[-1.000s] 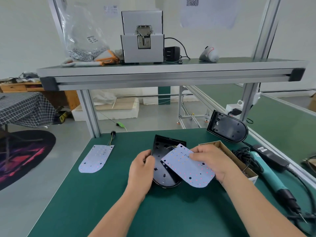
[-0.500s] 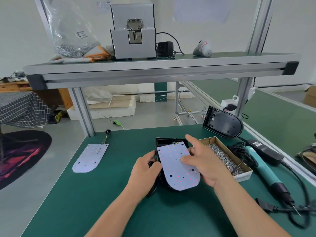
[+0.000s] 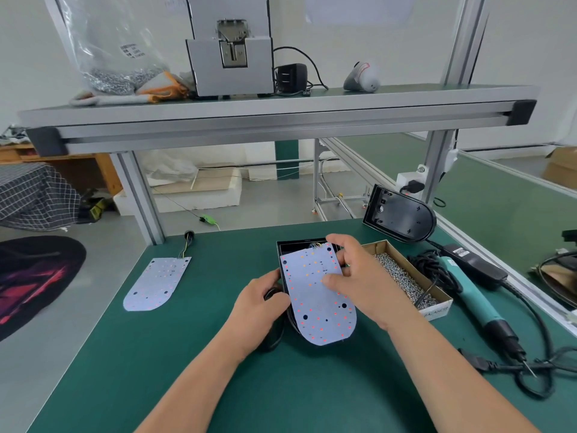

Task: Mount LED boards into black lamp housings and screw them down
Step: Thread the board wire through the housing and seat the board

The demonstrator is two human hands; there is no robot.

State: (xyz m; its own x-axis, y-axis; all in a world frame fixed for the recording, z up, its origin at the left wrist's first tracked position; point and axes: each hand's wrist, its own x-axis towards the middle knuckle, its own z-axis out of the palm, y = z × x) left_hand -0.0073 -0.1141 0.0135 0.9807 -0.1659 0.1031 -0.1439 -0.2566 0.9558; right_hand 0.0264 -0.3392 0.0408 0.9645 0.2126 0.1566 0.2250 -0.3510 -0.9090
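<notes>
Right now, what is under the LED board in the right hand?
A black lamp housing: only its far rim and left edge show. The LED board covers the rest, so its inside cannot be seen.

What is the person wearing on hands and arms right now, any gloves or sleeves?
Nothing shows. The left hand and right hand are bare, with no gloves and no rings that can be seen. Both forearms are uncovered down to the bottom of the picture: no sleeves, watch, strap or wristband in view.
</notes>
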